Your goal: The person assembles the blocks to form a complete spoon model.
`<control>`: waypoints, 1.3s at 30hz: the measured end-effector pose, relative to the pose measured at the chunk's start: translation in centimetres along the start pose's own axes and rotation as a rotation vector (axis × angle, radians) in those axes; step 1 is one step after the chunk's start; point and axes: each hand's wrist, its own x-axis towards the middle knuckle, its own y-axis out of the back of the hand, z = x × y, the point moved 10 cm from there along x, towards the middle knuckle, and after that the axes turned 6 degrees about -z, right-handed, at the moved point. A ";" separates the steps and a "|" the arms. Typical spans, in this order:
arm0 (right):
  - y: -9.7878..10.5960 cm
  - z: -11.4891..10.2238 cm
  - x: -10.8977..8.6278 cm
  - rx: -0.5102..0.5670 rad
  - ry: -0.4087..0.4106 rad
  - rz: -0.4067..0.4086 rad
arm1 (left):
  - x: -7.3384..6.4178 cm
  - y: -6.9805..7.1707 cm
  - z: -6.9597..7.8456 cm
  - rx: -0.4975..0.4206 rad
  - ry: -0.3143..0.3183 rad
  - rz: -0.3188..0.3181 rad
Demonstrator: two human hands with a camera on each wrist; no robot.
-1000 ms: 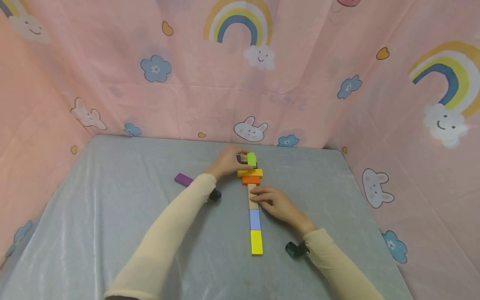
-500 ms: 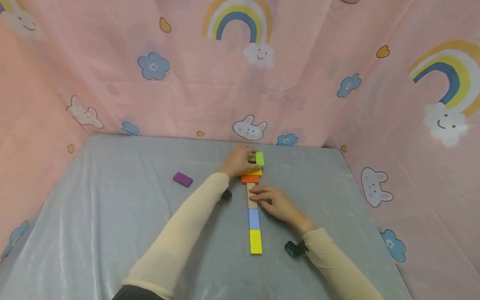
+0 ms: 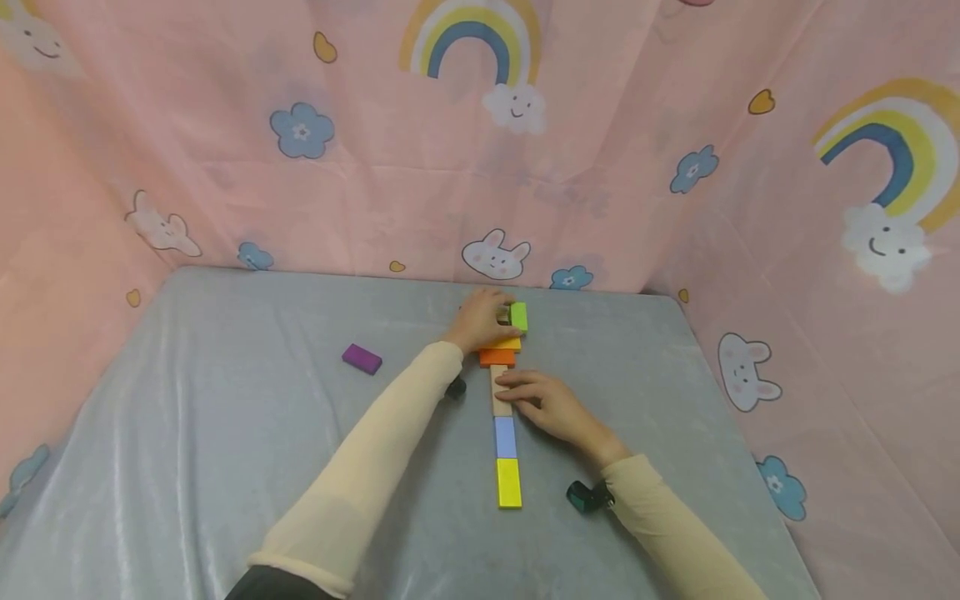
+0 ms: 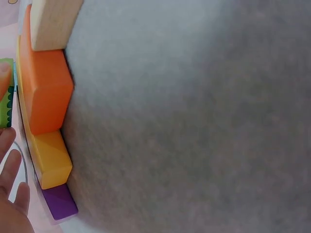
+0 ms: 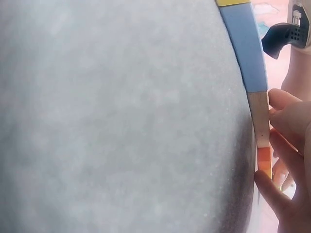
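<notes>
In the head view, my left hand (image 3: 477,320) pinches a green block (image 3: 519,318) between thumb and fingers at the far end of a row of blocks. From there toward me the row runs amber (image 3: 507,343), orange (image 3: 496,357), plain wood (image 3: 500,407), light blue (image 3: 506,437) and yellow (image 3: 509,483). Fingertips of my right hand (image 3: 553,407) rest on the plain wood block, the fingers loosely extended. The left wrist view shows a purple block (image 4: 60,201) beyond the amber one; from above, my left hand mostly hides that end.
A loose purple block (image 3: 362,358) lies left of the row on the grey cloth-covered table (image 3: 247,400). Behind and beside the table hangs a pink patterned curtain (image 3: 360,200). A dark wrist camera (image 3: 589,497) sits by my right cuff.
My left hand has shifted right, carrying the green block from above the row's far end to its right side. The loose purple block is now fully visible. My right hand stays put.
</notes>
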 end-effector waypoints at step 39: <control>0.0 -0.1 0.0 -0.005 0.004 0.008 | 0.2 -1.1 -0.7 -0.004 0.036 -0.115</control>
